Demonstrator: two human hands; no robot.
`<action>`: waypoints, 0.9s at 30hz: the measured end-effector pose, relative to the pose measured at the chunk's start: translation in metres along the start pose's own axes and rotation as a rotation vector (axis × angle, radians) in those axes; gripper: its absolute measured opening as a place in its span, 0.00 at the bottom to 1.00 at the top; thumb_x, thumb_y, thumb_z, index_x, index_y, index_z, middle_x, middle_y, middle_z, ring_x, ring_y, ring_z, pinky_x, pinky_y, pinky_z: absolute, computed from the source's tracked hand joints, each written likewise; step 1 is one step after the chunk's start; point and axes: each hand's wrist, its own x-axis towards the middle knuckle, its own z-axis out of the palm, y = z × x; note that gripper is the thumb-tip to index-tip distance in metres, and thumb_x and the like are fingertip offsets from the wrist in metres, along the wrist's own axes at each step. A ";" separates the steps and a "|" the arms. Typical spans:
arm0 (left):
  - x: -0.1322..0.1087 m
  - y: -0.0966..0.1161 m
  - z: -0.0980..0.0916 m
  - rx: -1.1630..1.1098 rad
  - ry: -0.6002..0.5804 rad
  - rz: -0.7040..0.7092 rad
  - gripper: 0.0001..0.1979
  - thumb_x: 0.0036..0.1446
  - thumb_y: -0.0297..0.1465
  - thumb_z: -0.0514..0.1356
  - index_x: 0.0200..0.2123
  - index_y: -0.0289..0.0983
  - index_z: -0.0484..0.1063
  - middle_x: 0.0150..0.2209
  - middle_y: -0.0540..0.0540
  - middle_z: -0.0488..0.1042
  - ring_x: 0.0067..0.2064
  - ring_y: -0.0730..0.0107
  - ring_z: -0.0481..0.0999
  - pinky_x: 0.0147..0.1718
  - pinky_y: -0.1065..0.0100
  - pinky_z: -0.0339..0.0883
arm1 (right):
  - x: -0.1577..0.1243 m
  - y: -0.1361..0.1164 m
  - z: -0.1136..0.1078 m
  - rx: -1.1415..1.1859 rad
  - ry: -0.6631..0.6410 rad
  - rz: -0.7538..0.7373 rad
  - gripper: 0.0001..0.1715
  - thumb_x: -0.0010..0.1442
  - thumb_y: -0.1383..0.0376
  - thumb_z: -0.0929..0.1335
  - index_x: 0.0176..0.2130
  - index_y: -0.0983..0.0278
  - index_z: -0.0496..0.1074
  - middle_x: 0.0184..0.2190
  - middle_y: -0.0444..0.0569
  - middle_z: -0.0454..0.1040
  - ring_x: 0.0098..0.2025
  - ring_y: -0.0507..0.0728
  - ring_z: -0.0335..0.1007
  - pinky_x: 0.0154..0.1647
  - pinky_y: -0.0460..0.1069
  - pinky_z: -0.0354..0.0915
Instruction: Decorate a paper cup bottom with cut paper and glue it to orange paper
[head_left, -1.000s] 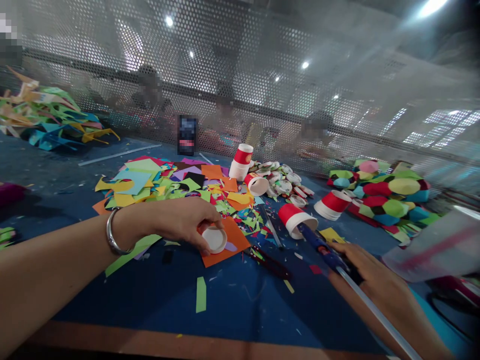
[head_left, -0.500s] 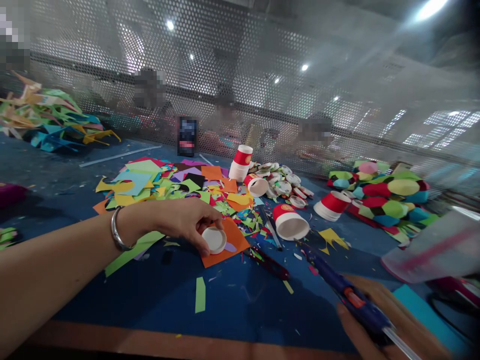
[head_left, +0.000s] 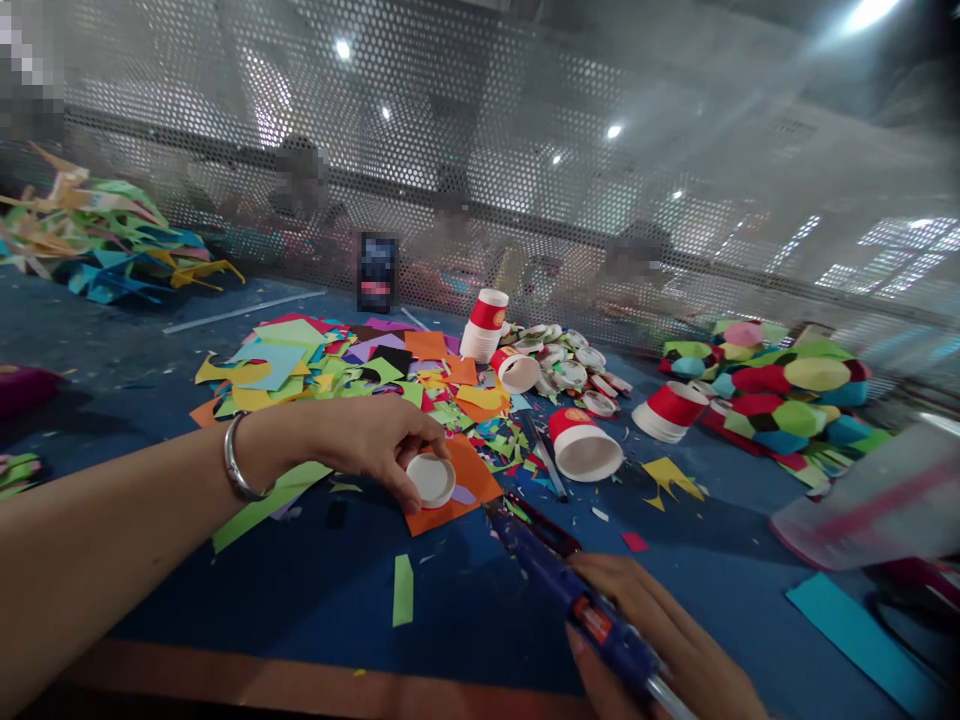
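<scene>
My left hand [head_left: 386, 448], with a bangle at the wrist, pinches a shallow white round piece [head_left: 433, 481] that looks like a cut paper cup base. That piece rests on a square of orange paper [head_left: 474, 468], a bit of lilac paper showing beside it. My right hand [head_left: 667, 630] is wrapped round a dark blue glue gun [head_left: 544, 565] with a clear glue stick at its rear. The gun's nozzle points at the orange paper's right corner. Partly hidden behind it lies a dark red-handled cutting tool [head_left: 559, 532].
Coloured paper scraps [head_left: 300, 365] spread across the blue table, with a stack of paper cups [head_left: 484, 325] behind. Cut cup pieces [head_left: 570, 375] lie beside them. Finished-looking paper balls [head_left: 795, 395] sit right, near a translucent container [head_left: 870, 500]. A phone [head_left: 377, 272] leans on the mesh.
My right hand has brought the glue gun leftward, its nozzle now near the orange paper. The left hand keeps its hold on the white round piece, almost unmoved.
</scene>
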 end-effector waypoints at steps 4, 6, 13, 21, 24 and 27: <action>0.000 -0.001 -0.001 -0.007 -0.008 0.020 0.29 0.45 0.44 0.71 0.50 0.39 0.73 0.31 0.50 0.74 0.31 0.70 0.70 0.29 0.70 0.55 | 0.005 -0.003 0.003 0.011 -0.007 0.002 0.21 0.57 0.68 0.67 0.51 0.61 0.72 0.46 0.51 0.80 0.45 0.61 0.81 0.46 0.50 0.76; 0.000 -0.002 -0.001 -0.031 -0.013 0.021 0.31 0.44 0.45 0.71 0.51 0.40 0.73 0.31 0.50 0.74 0.31 0.70 0.70 0.29 0.70 0.56 | 0.005 -0.005 0.003 0.011 -0.014 -0.002 0.21 0.57 0.68 0.67 0.51 0.61 0.72 0.46 0.51 0.80 0.46 0.61 0.80 0.45 0.50 0.77; -0.002 -0.002 -0.001 -0.027 -0.031 0.015 0.33 0.44 0.49 0.70 0.51 0.41 0.71 0.32 0.50 0.74 0.31 0.69 0.70 0.27 0.70 0.55 | 0.006 -0.004 0.005 0.012 -0.065 -0.016 0.22 0.57 0.70 0.65 0.52 0.60 0.66 0.45 0.51 0.79 0.46 0.58 0.80 0.45 0.48 0.75; -0.003 0.000 -0.003 -0.001 -0.010 0.029 0.33 0.49 0.50 0.67 0.55 0.40 0.70 0.33 0.48 0.75 0.31 0.70 0.71 0.27 0.70 0.56 | 0.009 -0.004 0.004 0.026 -0.119 0.011 0.24 0.55 0.72 0.64 0.52 0.59 0.64 0.46 0.51 0.78 0.46 0.59 0.80 0.44 0.47 0.75; -0.003 0.001 -0.002 -0.002 -0.004 0.068 0.30 0.50 0.48 0.67 0.54 0.40 0.72 0.34 0.48 0.75 0.32 0.70 0.71 0.29 0.71 0.57 | 0.009 -0.005 0.002 0.047 -0.128 0.037 0.24 0.55 0.71 0.65 0.51 0.59 0.66 0.45 0.51 0.79 0.46 0.60 0.80 0.43 0.48 0.76; -0.004 0.002 -0.002 -0.017 -0.018 0.077 0.29 0.50 0.46 0.67 0.54 0.40 0.72 0.35 0.49 0.76 0.33 0.70 0.72 0.31 0.71 0.59 | 0.009 -0.004 0.003 0.053 -0.128 0.040 0.24 0.55 0.71 0.66 0.51 0.59 0.66 0.45 0.51 0.79 0.46 0.60 0.80 0.43 0.48 0.76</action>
